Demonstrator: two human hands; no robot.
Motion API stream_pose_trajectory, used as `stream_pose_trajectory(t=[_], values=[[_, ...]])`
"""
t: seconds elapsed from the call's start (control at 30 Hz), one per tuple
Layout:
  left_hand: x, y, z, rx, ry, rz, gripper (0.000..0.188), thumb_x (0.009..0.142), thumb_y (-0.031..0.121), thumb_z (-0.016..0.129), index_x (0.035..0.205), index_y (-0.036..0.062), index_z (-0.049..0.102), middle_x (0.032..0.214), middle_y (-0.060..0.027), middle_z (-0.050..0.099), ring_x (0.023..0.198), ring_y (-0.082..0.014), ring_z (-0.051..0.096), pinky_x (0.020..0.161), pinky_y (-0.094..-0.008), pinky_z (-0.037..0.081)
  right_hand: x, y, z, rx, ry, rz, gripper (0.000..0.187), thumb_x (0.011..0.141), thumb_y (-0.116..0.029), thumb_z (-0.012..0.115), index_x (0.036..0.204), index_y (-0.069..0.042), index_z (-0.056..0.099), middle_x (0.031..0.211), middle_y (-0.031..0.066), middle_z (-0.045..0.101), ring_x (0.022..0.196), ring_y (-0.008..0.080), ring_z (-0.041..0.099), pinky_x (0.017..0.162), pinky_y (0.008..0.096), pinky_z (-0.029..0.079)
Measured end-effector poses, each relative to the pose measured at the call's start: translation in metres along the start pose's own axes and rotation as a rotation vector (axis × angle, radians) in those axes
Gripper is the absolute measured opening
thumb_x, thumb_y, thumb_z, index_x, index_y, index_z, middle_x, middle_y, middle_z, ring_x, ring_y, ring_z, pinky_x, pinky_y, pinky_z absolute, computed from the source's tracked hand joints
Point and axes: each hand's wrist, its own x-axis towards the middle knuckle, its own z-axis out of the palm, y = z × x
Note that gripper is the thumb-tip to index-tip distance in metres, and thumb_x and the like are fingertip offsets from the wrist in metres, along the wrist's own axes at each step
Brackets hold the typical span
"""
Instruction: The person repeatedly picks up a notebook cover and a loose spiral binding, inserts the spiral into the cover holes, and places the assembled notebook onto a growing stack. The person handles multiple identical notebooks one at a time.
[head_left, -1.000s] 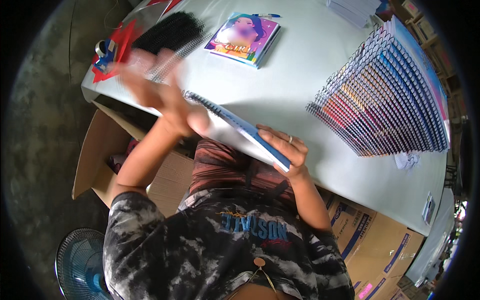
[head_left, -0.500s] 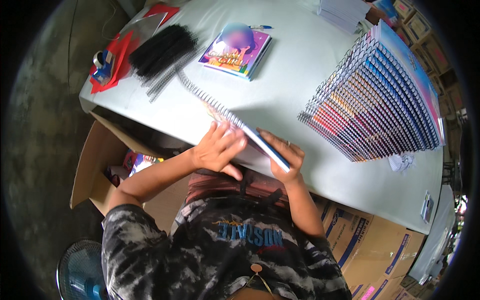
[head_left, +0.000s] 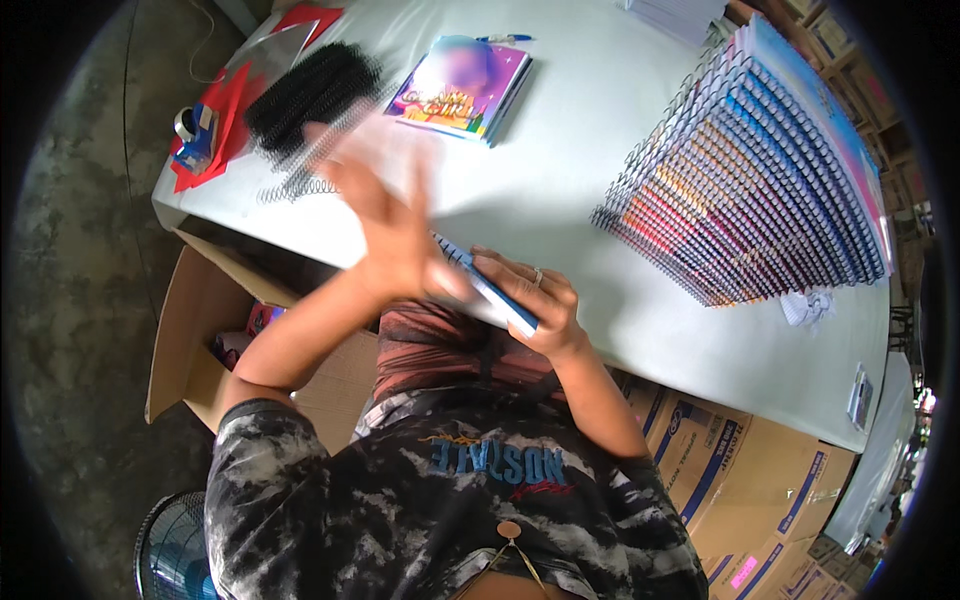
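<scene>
My right hand (head_left: 540, 305) grips a thin notebook (head_left: 490, 292) by its lower end, tilted over the table's near edge. My left hand (head_left: 385, 235) is smeared by motion beside the notebook's upper end, its fingers spread apart. It hides much of the notebook and its binding. Beyond that hand lies a heap of black spiral coils (head_left: 315, 95), with one coil stretching out at the near side. To the right of the heap is a small stack of notebooks (head_left: 460, 90) with a colourful purple cover.
A tall row of spiral-bound notebooks (head_left: 750, 170) stands at the right. Behind the small stack lies a blue pen (head_left: 505, 39). A tape dispenser (head_left: 195, 138) sits on red sheets (head_left: 235, 110) at the left. An opened carton (head_left: 195, 320) is below the table's left edge.
My left hand has swung up and away from the notebook, toward the coils. My right hand has drawn the notebook slightly nearer and to the left. The coil that stuck out from the notebook no longer shows there.
</scene>
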Motion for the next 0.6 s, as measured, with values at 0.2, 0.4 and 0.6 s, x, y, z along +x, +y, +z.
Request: stream_pose_trajectory(t=[0.2, 0.4, 0.6], values=[[0.013, -0.05, -0.019, 0.436, 0.328, 0.281, 0.099, 0.076, 0.075, 0.035, 0.135, -0.0044, 0.026, 0.138, -0.0238, 0.024, 0.127, -0.0374, 0.024, 0.105, -0.048, 0.01, -0.005, 0.002, 0.003, 0.03, 0.056, -0.003, 0.04, 0.071, -0.005, 0.069, 0.11, -0.003, 0.06, 0.1, 0.0133, 0.066, 0.087, 0.0269, 0.066, 0.073, 0.0344, 0.055], [-0.021, 0.024, 0.03, -0.243, 0.05, 0.108, 0.102, 0.068, 0.081, 0.038, 0.137, 0.0063, 0.032, 0.132, -0.0281, 0.033, 0.128, -0.0492, 0.019, 0.103, -0.0573, 0.01, 0.002, 0.012, 0.003, -0.007, 0.103, 0.055, 0.043, 0.07, 0.001, 0.067, 0.112, -0.003, 0.06, 0.106, 0.0121, 0.064, 0.09, 0.0271, 0.065, 0.075, 0.0345, 0.054], [-0.027, -0.017, 0.03, -0.192, 0.251, -0.024, 0.103, 0.073, 0.079, 0.032, 0.137, -0.0019, 0.024, 0.138, -0.0296, 0.019, 0.129, -0.0455, 0.016, 0.102, -0.0572, 0.01, 0.003, 0.003, 0.008, 0.017, -0.007, 0.041, 0.043, 0.072, -0.008, 0.067, 0.114, -0.003, 0.059, 0.106, 0.0111, 0.064, 0.093, 0.0255, 0.064, 0.076, 0.0349, 0.053]])
